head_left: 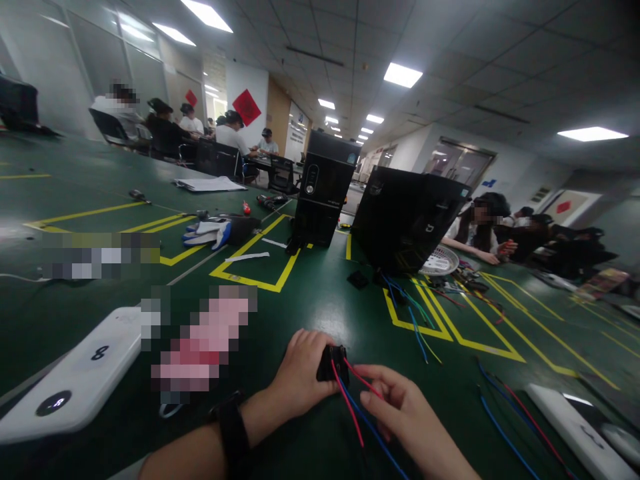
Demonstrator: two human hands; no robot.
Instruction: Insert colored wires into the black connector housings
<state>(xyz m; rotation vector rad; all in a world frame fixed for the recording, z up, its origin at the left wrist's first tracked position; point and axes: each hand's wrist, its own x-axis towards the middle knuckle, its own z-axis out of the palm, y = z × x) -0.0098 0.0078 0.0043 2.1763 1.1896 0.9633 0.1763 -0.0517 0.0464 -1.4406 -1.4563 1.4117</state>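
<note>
My left hand (pixel 303 367) is closed around a small black terminal block (pixel 327 365) just above the green table. Red and blue wires come out of the block's near side. Between the thumb and fingers of my right hand (pixel 393 400) is a red wire (pixel 367 382), which runs to the block. A second red wire (pixel 353 410) and a blue wire (pixel 373 427) hang from the block toward me, free of my right fingers. The exact kind of block is partly hidden by my left fingers.
Two black boxes, one tall (pixel 325 190) and one wide (pixel 407 220), stand ahead. Loose blue wires (pixel 507 427) lie at right. A white power bank (pixel 75 373) rests at left, gloves (pixel 210 233) farther back. Yellow tape (pixel 250 283) marks the table. People sit beyond.
</note>
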